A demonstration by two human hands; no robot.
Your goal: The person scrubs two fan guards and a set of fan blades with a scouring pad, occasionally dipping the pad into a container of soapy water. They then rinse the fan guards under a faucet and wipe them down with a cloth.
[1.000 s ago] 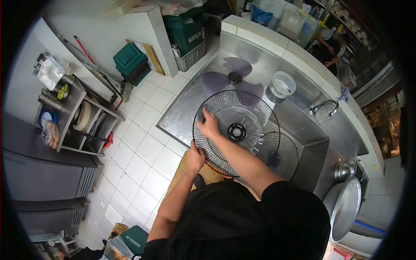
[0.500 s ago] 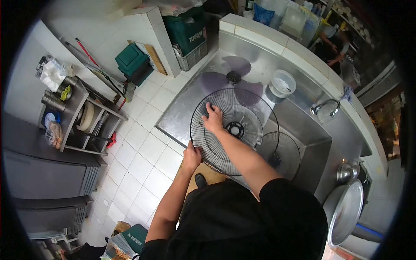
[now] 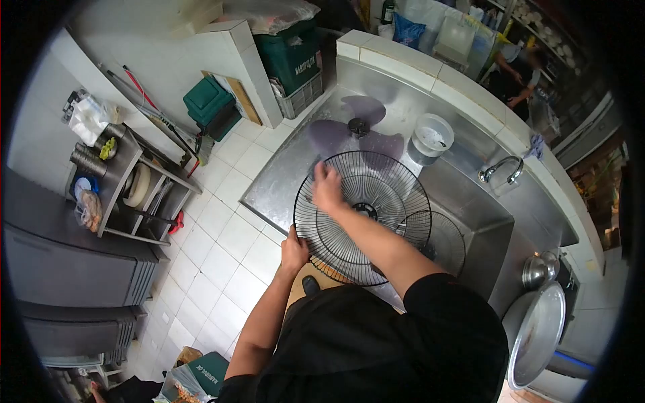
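Note:
A black wire fan guard (image 3: 396, 258) is tilted over the sink's front edge. My left hand (image 3: 294, 252) is closed around its left rim. Over the guard's upper left wires is my right hand (image 3: 327, 190), fingers drawn together and smeared by motion; whatever they hold is hidden. A second round wire guard (image 3: 455, 235) leans in the sink basin (image 3: 494, 232), partly behind the first. Beyond them a purple translucent fan blade (image 3: 366, 107) lies on the steel drainboard (image 3: 275, 181). Beside the blade stands a clear plastic tub (image 3: 432, 134) that seems to hold liquid.
A curved tap (image 3: 504, 168) rises behind the basin. Metal bowls (image 3: 535, 272) and a large steel basin (image 3: 541, 336) stand at right. Left are a steel shelf unit (image 3: 124, 181) and green bins (image 3: 208, 99). Another person (image 3: 514, 77) is beyond the tiled ledge (image 3: 437, 74).
My right hand has shifted slightly over the guard's wires and is more blurred. The guard has tipped, its far rim lower in view. My left hand keeps its hold on the rim.

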